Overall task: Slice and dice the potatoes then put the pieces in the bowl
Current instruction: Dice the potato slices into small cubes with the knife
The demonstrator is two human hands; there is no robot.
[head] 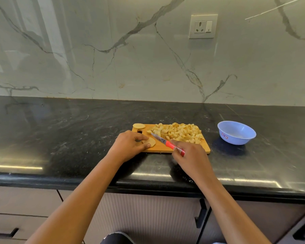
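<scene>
Cabinet fronts (148, 217) with dark handles nearest, under the black counter (60, 138). Both forearms reach over the counter edge.

Right hand (189, 156) has its fingers curled round the red handle of a knife (166, 142); the blade points up-left, tip close to the slice. Left hand (128, 145) has its fingers bent down, fingertips and thumb pinching a round potato slice (150, 141) flat on the near-left part of the board (158, 148).

The board lies near the counter's front edge. A dice pile (180, 132) covers its far-right half. A second slice (139, 126) sits on the far-left corner, partly hanging over. The board's handle hole is just beside the left knuckles.

A blue bowl (236, 138) stands on the counter to the right of the board, apart from it, red sticker on its wall.

Marble wall behind, with a socket (203, 26).
</scene>
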